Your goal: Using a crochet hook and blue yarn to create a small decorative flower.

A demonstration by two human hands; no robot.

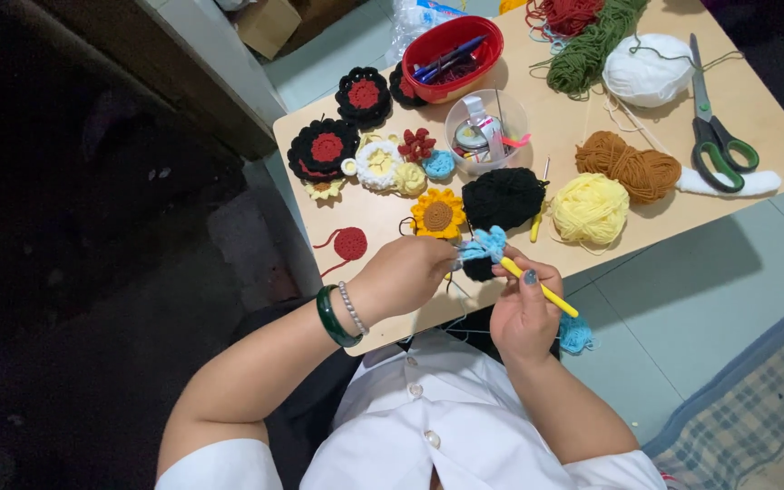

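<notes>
My left hand point(407, 272) pinches a small light-blue crochet piece point(485, 244) with a black part below it, at the near edge of the low wooden table point(383, 222). My right hand point(525, 308) grips a yellow-handled crochet hook point(542, 289), its tip at the blue piece. A small light-blue yarn ball point(576, 334) lies below my right hand, off the table. A green bangle and a bead bracelet sit on my left wrist.
On the table lie finished crochet flowers point(324, 148), a sunflower point(437, 214), a red disc point(349, 243), black point(503, 198), yellow point(590, 209), brown point(629, 166), white point(649, 70) and green point(592, 45) yarn, green-handled scissors point(714, 127), a clear tub point(487, 132), a red box point(451, 56).
</notes>
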